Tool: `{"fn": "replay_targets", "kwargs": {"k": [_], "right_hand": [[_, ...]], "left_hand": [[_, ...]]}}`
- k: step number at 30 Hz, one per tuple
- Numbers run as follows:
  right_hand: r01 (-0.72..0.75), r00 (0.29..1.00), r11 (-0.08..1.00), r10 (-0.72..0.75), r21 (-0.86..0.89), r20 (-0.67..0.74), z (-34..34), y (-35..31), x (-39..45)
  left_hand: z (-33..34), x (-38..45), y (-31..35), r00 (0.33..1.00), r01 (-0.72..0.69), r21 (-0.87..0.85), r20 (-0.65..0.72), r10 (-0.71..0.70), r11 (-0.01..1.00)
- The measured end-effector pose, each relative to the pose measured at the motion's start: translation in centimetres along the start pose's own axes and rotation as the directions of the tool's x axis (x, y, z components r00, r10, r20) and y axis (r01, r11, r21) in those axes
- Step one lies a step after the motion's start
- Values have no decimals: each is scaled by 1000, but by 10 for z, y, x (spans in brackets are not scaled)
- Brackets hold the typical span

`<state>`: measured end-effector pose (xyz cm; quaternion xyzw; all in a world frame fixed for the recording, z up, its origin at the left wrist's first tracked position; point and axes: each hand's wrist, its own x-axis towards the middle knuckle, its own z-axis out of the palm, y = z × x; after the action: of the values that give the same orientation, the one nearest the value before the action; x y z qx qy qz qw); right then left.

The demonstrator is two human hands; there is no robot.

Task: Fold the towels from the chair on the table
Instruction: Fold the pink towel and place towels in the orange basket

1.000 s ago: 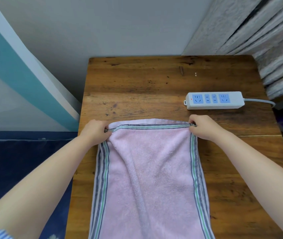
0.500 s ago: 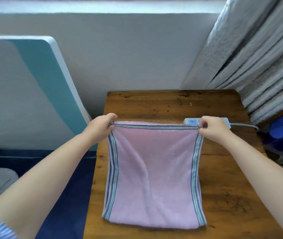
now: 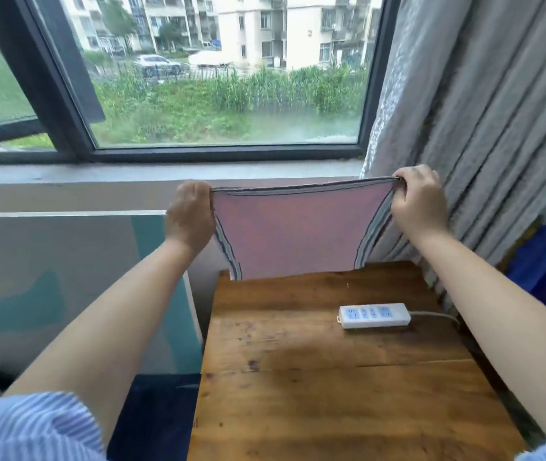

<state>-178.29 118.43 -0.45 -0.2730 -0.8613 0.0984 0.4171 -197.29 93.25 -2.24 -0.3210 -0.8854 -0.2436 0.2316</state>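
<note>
Wooden table [image 3: 331,377] under a big window [image 3: 225,78], grey curtain [image 3: 484,111] hanging off to the table's right, and a white power strip [image 3: 374,315] sitting on the table's far right part. From where I'm watching, the pink towel [image 3: 294,234] is up in the air above the table's far edge, stretched out flat between both hands, with its bottom hem hanging right around that back edge; can't tell if it touches the wood. Left hand [image 3: 190,216] has its fingers curled round the top left corner, right hand [image 3: 419,201] is pinching the top right corner the same way. My read on how it handles: it's terry, so soft, light and totally floppy, no stiffness at all. You can see the striped side borders pulling inward below the hands, so it only keeps shape where it's under tension. Not slippery, not fragile, pretty forgiving stuff. Corners are the right place to hold it, since grabbing mid-edge would let it bunch up. Main thing I'd watch is laying it down flat on the table without dragging it over the power strip or its cord.
</note>
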Motion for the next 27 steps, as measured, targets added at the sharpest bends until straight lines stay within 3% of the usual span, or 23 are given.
{"fn": "replay_targets", "kwargs": {"k": [2,4,6,8,10,13,15,18,20,22,27], "right_hand": [[-30,993,997,38,-77,110,-4,-6,8],[-13,945,979,78,-202,317,-9,1,10],[-33,953,975,97,-218,288,-19,10,9],[-31,989,985,55,-169,138,-25,14,4],[-41,985,989,63,-143,158,-26,16,5],[-44,892,981,124,-189,435,-24,20,1],[-61,841,976,163,-207,517,-21,26,-7],[-82,791,973,196,-216,580,-13,29,-22],[-112,757,974,212,-198,618,-4,28,-29],[-120,749,976,208,-179,630,10,24,-34],[-67,853,990,121,-124,508,43,14,-32]], "left_hand": [[-8,8,11,996,33,44,76,-37,998],[-13,11,14,967,-77,215,255,20,974],[-16,10,12,960,-169,306,267,85,937],[-17,5,12,977,-175,286,168,130,942],[-14,4,11,976,-200,274,136,168,941],[-10,-4,0,936,-308,329,273,222,892],[-4,-10,-7,897,-367,357,379,226,859],[6,-16,-9,798,-501,470,575,178,726],[9,-20,-13,772,-501,501,628,102,706],[12,-24,-16,795,-452,548,605,40,704],[17,-23,-21,900,-200,526,432,-58,827]]}}
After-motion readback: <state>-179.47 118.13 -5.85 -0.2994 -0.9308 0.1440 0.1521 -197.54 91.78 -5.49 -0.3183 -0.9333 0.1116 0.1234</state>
